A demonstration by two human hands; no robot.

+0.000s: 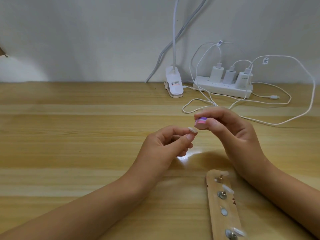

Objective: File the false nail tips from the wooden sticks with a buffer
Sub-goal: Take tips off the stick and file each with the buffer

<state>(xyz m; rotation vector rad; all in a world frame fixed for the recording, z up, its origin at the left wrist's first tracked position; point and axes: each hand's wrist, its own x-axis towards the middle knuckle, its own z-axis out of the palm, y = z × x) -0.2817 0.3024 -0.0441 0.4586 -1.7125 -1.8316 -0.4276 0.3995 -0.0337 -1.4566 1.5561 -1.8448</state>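
Note:
My left hand (166, 144) pinches a pale false nail tip (192, 129) between thumb and forefinger, above the wooden table (69, 135). My right hand (232, 134) grips a small pink and purple buffer block (200, 123) right beside that tip, its end almost touching it. A flat wooden stick (214, 210) lies on the table at the lower right. It carries several metal studs, and clear nail tips (228, 189) sit on some of them. My right forearm runs along the stick's right side.
A white power strip (207, 85) with three chargers stands at the back right against the wall. Its white cables (294, 108) loop over the table behind my hands. A white clip lamp base (174, 84) stands to the left of the strip.

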